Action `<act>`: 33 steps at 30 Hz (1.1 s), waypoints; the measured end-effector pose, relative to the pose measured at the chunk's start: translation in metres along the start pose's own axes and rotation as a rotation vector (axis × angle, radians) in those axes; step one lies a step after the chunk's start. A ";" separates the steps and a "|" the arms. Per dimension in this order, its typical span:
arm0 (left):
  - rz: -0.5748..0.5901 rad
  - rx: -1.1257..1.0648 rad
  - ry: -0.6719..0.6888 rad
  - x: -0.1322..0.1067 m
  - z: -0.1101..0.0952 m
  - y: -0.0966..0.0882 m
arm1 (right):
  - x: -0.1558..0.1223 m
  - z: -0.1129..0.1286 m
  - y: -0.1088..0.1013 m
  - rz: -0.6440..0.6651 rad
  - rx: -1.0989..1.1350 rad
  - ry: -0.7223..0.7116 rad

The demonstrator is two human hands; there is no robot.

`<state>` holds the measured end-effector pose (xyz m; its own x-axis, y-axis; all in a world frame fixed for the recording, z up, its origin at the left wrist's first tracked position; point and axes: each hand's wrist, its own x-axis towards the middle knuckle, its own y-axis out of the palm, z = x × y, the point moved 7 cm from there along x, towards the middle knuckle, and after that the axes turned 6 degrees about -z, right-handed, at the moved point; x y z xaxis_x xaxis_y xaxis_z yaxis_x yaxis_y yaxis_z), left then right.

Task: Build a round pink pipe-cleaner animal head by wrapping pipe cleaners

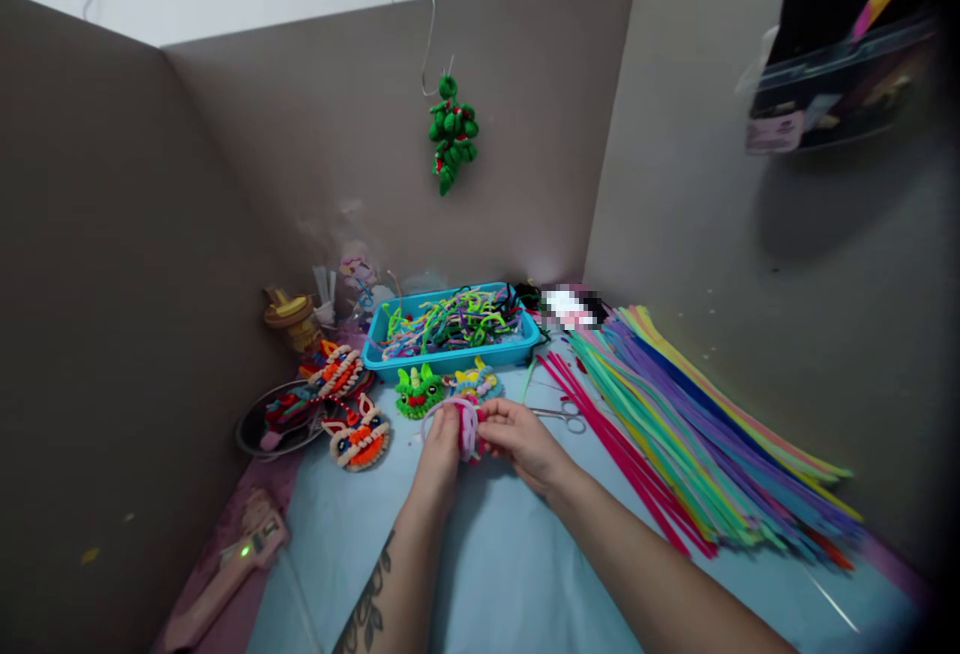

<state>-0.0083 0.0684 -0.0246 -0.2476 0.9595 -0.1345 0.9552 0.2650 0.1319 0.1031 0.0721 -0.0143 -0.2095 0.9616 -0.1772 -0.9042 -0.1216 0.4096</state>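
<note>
My left hand (441, 442) is closed around a lilac and pink pipe-cleaner piece (468, 430), a coiled bundle with a loop bulging out on its left. My right hand (519, 437) pinches the right side of the same piece, where dark pink shows. Just behind my hands lie a green pipe-cleaner animal head (419, 391) and a yellow and blue one (478, 381). An orange and cream head (360, 436) rests to the left. Scissors (571, 416) lie right of my right hand, their blades partly hidden.
A blue tray (450, 364) of pipe-cleaner scraps stands at the back. Long coloured pipe cleaners (697, 434) fan out on the right. Front left lies a glue gun (240, 559) with a green light, below a round bowl (259, 444). Green pipe-cleaner pieces (452, 129) hang from a wire hook.
</note>
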 end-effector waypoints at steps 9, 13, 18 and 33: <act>-0.028 0.113 0.106 0.001 0.000 0.000 | 0.000 -0.004 0.005 -0.007 -0.048 -0.027; -0.056 0.104 0.115 0.001 -0.001 -0.001 | -0.001 -0.006 0.007 -0.013 -0.041 -0.031; -0.026 -0.036 0.082 0.000 -0.004 -0.001 | 0.000 -0.002 0.003 0.004 0.031 -0.034; 0.110 -0.371 -0.052 -0.005 -0.018 0.000 | 0.009 0.003 -0.016 -0.019 0.332 -0.032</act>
<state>-0.0098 0.0655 -0.0066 -0.1295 0.9804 -0.1486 0.8497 0.1869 0.4930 0.1164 0.0833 -0.0198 -0.1775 0.9708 -0.1612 -0.7357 -0.0221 0.6770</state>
